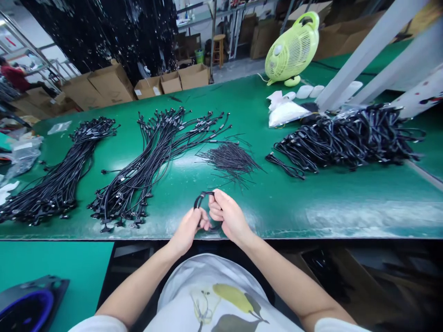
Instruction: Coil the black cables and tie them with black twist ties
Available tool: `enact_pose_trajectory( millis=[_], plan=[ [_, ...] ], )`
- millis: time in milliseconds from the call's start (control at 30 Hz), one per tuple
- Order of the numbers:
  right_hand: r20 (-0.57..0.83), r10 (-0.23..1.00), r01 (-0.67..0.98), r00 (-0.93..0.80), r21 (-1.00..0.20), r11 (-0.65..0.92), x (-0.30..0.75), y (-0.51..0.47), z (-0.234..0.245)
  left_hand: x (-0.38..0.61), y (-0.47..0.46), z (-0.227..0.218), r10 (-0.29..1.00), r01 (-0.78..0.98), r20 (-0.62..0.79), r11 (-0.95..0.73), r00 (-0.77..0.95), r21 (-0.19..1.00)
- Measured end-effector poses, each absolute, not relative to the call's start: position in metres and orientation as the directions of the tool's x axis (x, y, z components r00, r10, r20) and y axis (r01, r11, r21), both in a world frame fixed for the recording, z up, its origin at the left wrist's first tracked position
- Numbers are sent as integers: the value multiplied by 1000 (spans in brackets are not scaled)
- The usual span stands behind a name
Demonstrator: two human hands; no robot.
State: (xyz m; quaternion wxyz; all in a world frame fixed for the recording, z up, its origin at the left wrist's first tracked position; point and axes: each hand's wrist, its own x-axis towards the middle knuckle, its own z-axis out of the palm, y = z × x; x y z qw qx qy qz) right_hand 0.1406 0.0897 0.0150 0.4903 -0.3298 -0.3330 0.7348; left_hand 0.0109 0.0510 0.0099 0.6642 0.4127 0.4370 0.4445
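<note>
Near the table's front edge, both hands hold one black cable (198,201), which is bent into a loop. My left hand (189,227) is closed on its left side, fingers curled inward. My right hand (228,213) pinches the upper right part of the loop between thumb and forefinger. The cable's ends are mostly hidden by the fingers. Just beyond my hands lies a loose pile of thin black ties (230,159). To the left, long straight black cables (152,152) with plugs at their ends are spread in a bunch.
Another bunch of cables (65,173) lies farther left. On the right is a heap of coiled cables (346,140). A green fan (292,50), white bags (287,113) and slanted white posts (367,50) stand behind. Cardboard boxes (110,87) line the far side; a person (17,76) sits beyond.
</note>
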Motion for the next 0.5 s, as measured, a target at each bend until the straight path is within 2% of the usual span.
enact_pose_trajectory(
  millis=[67, 133, 200, 233, 333, 400, 500],
  plan=[
    [-140, 960, -481, -242, -842, -243, 135, 82, 13, 7, 49, 9, 923, -35, -208, 232, 325, 972],
    [-69, 983, -388, -171, -912, -132, 134, 76, 11, 1, 47, 10, 889, 140, -212, 168, 406, 976],
    [26, 984, -254, -174, -967, -19, 137, 72, 11, -7, 46, 11, 844, 223, -226, 130, 486, 966],
    [63, 971, -191, -229, -981, 18, 140, 71, 12, -10, 45, 12, 807, 228, -241, 136, 539, 964],
    [48, 848, -66, -528, -998, 15, 154, 72, 21, -12, 39, 11, 667, 144, -286, 260, 688, 955],
    [-10, 748, -35, -664, -998, -44, 161, 74, 26, -5, 32, 11, 625, 3, -265, 388, 734, 922],
    [-49, 760, -47, -649, -993, -105, 164, 78, 28, 13, 22, 16, 623, -237, -253, 594, 741, 769]
  ],
)
